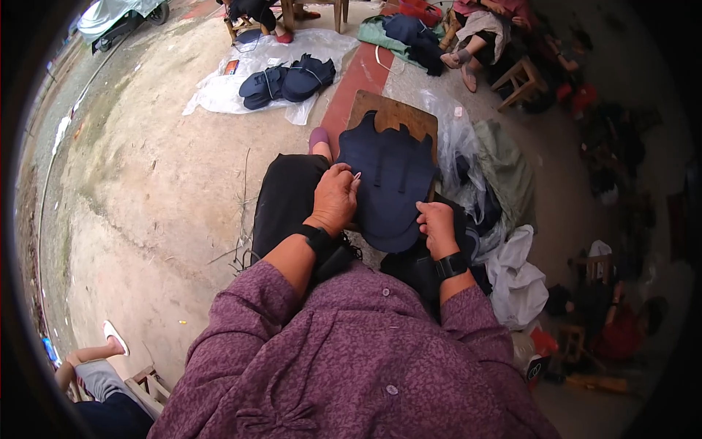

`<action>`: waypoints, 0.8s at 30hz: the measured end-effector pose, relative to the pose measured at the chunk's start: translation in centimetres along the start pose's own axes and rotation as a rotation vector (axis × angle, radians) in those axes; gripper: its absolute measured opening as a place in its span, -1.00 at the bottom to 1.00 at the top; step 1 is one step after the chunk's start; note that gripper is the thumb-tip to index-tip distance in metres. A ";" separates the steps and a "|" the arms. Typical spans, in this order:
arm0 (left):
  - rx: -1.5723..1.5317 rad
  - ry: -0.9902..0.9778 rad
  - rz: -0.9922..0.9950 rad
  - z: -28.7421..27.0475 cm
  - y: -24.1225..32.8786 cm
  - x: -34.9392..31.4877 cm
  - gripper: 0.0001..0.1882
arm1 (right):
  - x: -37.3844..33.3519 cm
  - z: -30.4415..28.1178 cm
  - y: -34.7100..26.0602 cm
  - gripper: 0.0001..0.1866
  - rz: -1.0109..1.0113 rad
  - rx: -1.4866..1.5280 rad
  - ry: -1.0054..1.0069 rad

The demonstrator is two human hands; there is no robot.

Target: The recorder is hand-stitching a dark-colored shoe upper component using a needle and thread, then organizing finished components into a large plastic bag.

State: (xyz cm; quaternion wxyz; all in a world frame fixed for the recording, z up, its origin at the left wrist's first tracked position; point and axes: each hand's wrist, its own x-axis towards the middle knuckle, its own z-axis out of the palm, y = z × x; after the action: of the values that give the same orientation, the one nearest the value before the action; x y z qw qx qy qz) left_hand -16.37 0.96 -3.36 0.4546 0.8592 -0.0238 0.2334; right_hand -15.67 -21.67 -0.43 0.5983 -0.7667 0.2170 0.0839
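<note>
A dark navy cut-fabric piece (391, 172), with notched far corners, a rounded near end and two narrow strips in its middle, lies over a small wooden table (395, 110) and reaches toward my lap. My left hand (336, 199) is closed at the fabric's left edge. A small pale, loop-like thing shows at its fingertips, too small to name. At the right edge, my right hand (439, 225) is closed in a pinch, thumb against forefinger. Whatever is between those fingertips is too small to make out.
Tied bundles of dark fabric (289, 79) lie on plastic sheeting (212, 91) ahead. Right of the table are clear plastic, a green woven sack (504, 157) and a white bag (518, 278). Other people sit nearby, one beside a wooden stool (521, 84).
</note>
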 end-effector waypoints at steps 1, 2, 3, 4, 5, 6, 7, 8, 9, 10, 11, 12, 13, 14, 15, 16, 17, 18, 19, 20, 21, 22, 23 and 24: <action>-0.001 0.000 0.020 0.1 0.1 0.1 -0.91 | 0.4 -0.2 -0.2 -0.81 0.095 0.110 -0.044; -0.001 0.001 0.039 0.2 0.2 0.2 -0.91 | 0.7 -0.4 -0.3 -0.81 0.190 0.222 -0.089; -0.005 -0.003 0.042 0.1 0.2 0.3 -0.91 | 0.9 -0.3 -0.8 -0.81 0.190 0.224 -0.084; 0.008 -0.033 0.029 0.0 0.2 0.3 -0.92 | 1.1 -0.2 -1.3 -0.81 0.237 0.158 -0.081; 0.021 -0.063 0.016 0.0 0.2 0.3 -0.93 | 1.1 -0.1 -1.7 -0.81 0.284 0.093 -0.080; 0.019 -0.065 0.017 0.0 0.2 0.3 -0.93 | 0.9 0.1 -2.0 -0.81 0.284 0.093 -0.078; 0.012 -0.059 0.013 -0.1 0.2 0.4 -0.93 | 0.7 0.7 -2.3 -0.80 0.203 0.085 -0.066; 0.005 -0.052 0.008 -0.1 0.1 0.4 -0.93 | 0.6 1.0 -2.4 -0.76 0.123 0.076 -0.056; 0.005 -0.055 0.010 0.0 0.2 0.4 -0.93 | 1.4 0.7 -1.6 -0.76 0.124 0.078 -0.054; -0.059 -0.049 -0.009 0.2 0.1 0.6 -0.93 | 2.6 0.4 -0.5 -0.89 0.050 0.142 -0.106; -0.123 -0.043 -0.028 0.3 0.1 0.8 -0.92 | 3.8 -0.1 0.6 -0.94 -0.024 0.205 -0.158; -0.112 -0.040 -0.041 0.1 -0.5 0.5 -0.92 | 3.4 0.1 -0.1 -0.94 -0.015 0.203 -0.172; -0.115 -0.008 -0.043 -0.2 -0.9 0.4 -0.92 | 2.3 0.3 -2.0 -0.92 -0.043 0.382 -0.264; -0.124 0.020 -0.036 -0.2 -1.1 0.5 -0.92 | 1.7 0.1 -3.3 -0.89 -0.076 0.565 -0.345; -0.122 0.023 -0.036 -0.2 -1.1 0.6 -0.92 | 2.3 -1.5 -2.9 -0.74 -0.116 0.608 -0.475; -0.147 0.021 -0.052 -0.1 -1.2 0.7 -0.91 | 2.6 -2.3 -2.5 -0.75 -0.094 0.637 -0.484; -0.171 0.018 -0.069 -0.1 -1.2 0.8 -0.91 | 2.9 -3.0 -1.9 -0.75 -0.066 0.614 -0.481; -0.168 0.020 -0.071 0.0 -1.2 0.7 -0.91 | 2.9 -3.4 -1.3 -0.75 -0.038 0.593 -0.476; -0.174 0.021 -0.079 0.0 -1.1 0.8 -0.91 | 2.9 -3.5 -0.4 -0.75 -0.037 0.594 -0.479; -0.180 0.021 -0.087 0.0 -1.0 0.8 -0.92 | 2.9 -3.7 0.4 -0.74 -0.017 0.471 -0.432; -0.178 0.022 -0.088 -0.1 -0.9 0.8 -0.92 | 2.6 -3.5 0.5 -0.74 0.005 0.350 -0.384; -0.182 0.013 -0.107 -0.2 -0.8 0.8 -0.91 | 2.6 -3.4 0.4 -0.74 0.006 0.351 -0.385; -0.187 0.003 -0.124 -0.2 -0.6 0.9 -0.90 | 2.7 -3.2 0.3 -0.79 -0.049 0.174 -0.352; -0.188 -0.002 -0.117 -0.1 -0.6 0.9 -0.90 | 2.6 -3.0 -0.1 -0.83 -0.105 0.001 -0.311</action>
State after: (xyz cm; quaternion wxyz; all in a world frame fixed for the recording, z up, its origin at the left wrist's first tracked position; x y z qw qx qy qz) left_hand -15.43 1.56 -3.36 0.5459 0.8130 0.0044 0.2023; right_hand -13.69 -25.16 -0.57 0.6284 -0.7547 0.0817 0.1700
